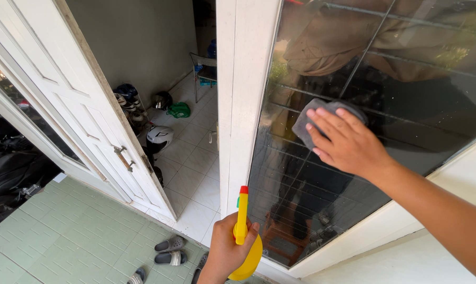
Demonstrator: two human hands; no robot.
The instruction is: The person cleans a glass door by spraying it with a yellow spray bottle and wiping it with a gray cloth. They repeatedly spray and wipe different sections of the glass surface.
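Yellow spray bottle (244, 239), green-tiled porch floor (64, 231), dark, perhaps dusty glass door (364, 173)

Strong daylight fills the frame, and the white door frame (238, 94) in the middle is nearly overexposed. The dark glass pane (406, 105) on the right acts like a mirror: it shows brown reflections and thin bright lines. The room behind the open door, in the upper middle, is dimmer. The picture is sharp, without motion blur. Straight edges lean outward near the borders, a wide-angle distortion.
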